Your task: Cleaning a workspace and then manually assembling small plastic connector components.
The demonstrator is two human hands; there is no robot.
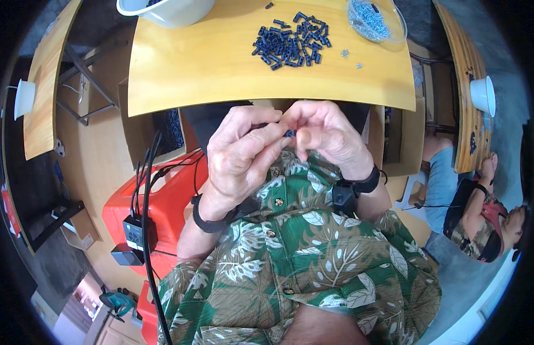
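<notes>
My left hand (238, 149) and my right hand (331, 137) meet just in front of the table's near edge. Between their fingertips is a small black plastic part (290, 133), mostly covered by the fingers. Both hands are closed in a pinch around it. Farther off, a loose pile of similar small black plastic parts (287, 45) lies on the yellow table (221, 75). To the right of that pile sits a clear round tub (393, 26) of small silvery-blue metal pieces. A few tiny metal pieces (344, 53) rest on the tabletop near it.
A white basin (175, 14) stands at the table's far left. Cardboard boxes (405, 155) are below the table. Left of me is a red plastic chair (120, 210) with black cables (146, 172). Another person (480, 218) sits at a wooden table (462, 75) on the right.
</notes>
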